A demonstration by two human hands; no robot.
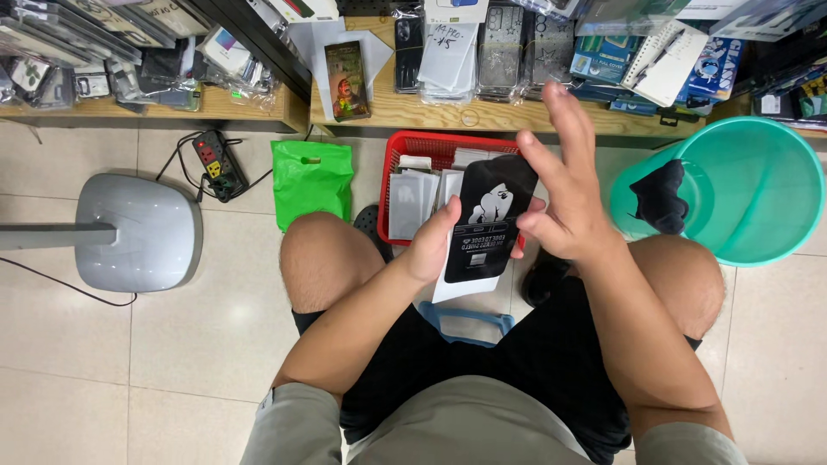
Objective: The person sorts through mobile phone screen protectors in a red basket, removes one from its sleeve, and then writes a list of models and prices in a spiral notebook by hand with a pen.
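Head view: knees and forearms closest to me, both hands raised over a red basket.

Left hand grips a black flat packet from its left edge, fingers closed on it, thumb across the front. Right hand touches the packet's right edge, fingers spread and lifted, not closed on anything I can see. Packet sits above the red basket of similar white packets, on the floor against a wooden shelf. Green bucket to the right, green bag to the left.
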